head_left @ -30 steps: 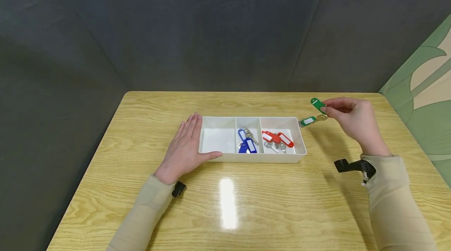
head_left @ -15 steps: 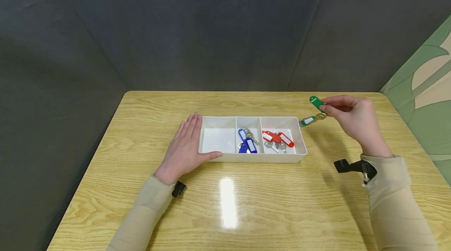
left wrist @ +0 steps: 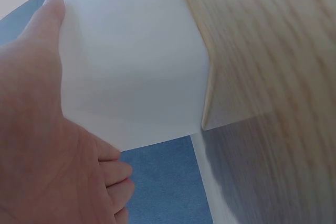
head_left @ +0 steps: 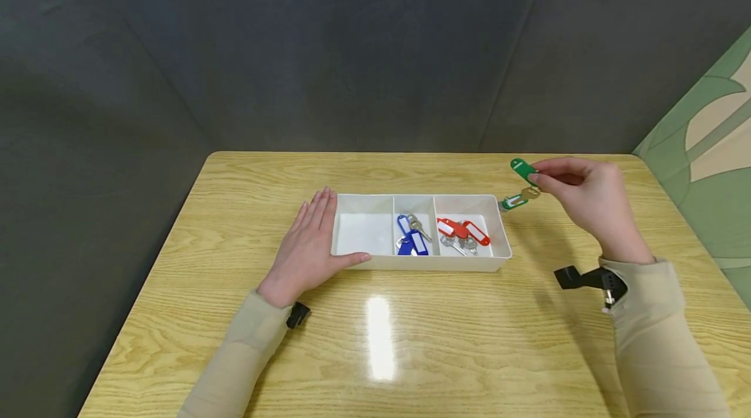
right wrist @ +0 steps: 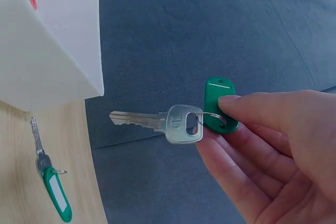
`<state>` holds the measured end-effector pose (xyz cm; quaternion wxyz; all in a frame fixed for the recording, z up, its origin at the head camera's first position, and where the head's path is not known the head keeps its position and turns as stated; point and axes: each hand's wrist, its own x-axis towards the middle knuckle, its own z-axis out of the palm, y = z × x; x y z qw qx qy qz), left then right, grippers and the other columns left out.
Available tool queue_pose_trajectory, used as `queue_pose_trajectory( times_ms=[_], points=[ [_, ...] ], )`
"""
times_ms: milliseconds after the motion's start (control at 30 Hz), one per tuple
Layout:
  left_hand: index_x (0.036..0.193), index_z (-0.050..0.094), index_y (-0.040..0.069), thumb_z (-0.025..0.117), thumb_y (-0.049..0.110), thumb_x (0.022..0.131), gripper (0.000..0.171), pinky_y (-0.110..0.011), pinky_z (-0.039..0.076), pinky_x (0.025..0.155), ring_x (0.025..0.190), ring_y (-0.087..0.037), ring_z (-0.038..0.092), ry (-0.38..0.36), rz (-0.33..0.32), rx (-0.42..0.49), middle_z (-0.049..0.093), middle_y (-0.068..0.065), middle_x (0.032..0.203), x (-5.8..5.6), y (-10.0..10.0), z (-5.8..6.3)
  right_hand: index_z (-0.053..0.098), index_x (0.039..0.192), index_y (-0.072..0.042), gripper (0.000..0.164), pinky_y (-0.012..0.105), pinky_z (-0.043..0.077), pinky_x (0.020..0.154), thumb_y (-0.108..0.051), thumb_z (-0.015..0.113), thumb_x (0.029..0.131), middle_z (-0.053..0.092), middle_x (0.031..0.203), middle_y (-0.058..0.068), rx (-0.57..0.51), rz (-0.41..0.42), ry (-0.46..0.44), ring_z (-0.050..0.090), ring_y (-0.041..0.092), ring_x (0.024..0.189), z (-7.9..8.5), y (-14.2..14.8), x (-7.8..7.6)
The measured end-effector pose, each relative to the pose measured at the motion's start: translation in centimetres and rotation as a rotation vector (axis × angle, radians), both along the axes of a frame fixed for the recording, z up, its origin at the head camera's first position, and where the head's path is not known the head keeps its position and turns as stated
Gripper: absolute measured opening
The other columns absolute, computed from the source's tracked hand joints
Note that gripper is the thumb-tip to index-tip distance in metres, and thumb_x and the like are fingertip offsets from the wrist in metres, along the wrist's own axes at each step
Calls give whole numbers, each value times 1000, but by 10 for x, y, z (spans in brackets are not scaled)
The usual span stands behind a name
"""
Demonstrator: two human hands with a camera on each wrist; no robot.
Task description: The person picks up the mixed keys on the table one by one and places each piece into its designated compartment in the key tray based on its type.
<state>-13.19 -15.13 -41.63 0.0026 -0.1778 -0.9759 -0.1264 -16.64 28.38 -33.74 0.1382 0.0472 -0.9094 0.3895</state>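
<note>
My right hand pinches a green key tag between thumb and fingers above the table, beyond the tray's right end. From its ring dangles a silver key. A second green-tagged key lies on the table beside the tray's right end. With straight fingers, my left hand rests against the left end of the white tray, its thumb along the front wall. Blue-tagged keys lie in the middle compartment, red-tagged keys in the right one. The left compartment shows only its white floor.
The wooden table extends around the tray, its far edge meeting a dark cloth. A green leaf-patterned panel stands along the right side.
My right hand has shifted slightly up and left with the green tag, and the key hanging from it has moved left too. My left hand and the tray have stayed put.
</note>
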Motion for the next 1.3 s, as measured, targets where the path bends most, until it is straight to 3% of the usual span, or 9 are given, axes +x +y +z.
queue_pose_trajectory(
  times_ms=[1300],
  points=[
    [162, 1, 3, 39, 92, 80, 127, -36, -3, 123, 154, -25, -2, -5, 2, 6, 2, -15, 169, -1, 0, -1, 80, 102, -6, 16, 12, 52, 62, -18, 80, 91, 76, 95, -1, -38, 81, 65, 69, 2, 74, 10, -30, 1]
  ],
)
